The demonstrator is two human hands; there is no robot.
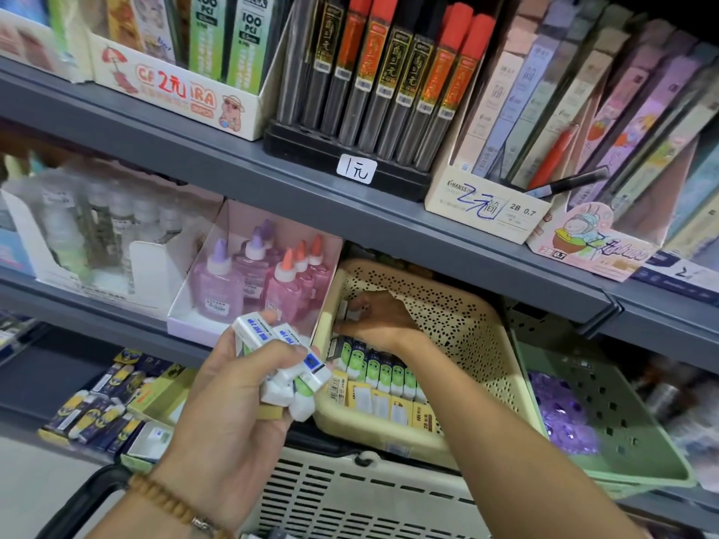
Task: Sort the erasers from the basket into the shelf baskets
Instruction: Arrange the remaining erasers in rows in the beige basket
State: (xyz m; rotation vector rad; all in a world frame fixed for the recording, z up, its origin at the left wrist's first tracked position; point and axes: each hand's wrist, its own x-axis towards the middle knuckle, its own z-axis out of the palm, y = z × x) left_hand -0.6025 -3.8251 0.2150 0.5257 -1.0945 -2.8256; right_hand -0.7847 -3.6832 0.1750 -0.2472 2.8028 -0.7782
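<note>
Head view shows your left hand (233, 387) curled round a bunch of white erasers (290, 367), thumb across the top and fingers underneath; the erasers fan out past your fingertips toward the front-left corner of the cream shelf basket (459, 336). Your right hand (375, 319) is reached into that same basket near its left wall, fingers bent and pinching a small white eraser (353, 313) just above the stock.

Inside the cream basket, a row of green-sleeved erasers (383, 369) stands behind a row of yellow-sleeved ones (379, 402) along the front wall; the back half, under your right wrist, shows bare perforated floor. The basket is tilted forward, with its back rim close beneath the edge of the grey shelf (389, 212) above, so the opening you are reaching through is low.

Just to the right, touching or nearly touching, sits a green basket (622, 422) holding purple items. Left of the cream basket a white box of glue bottles (264, 282) stands just beside its wall. Below your hands is the slotted beige carry basket (350, 496) with a black handle (89, 496). Blue-and-yellow erasers (97, 406) lie in a tray at lower left, well apart from your grip.
</note>
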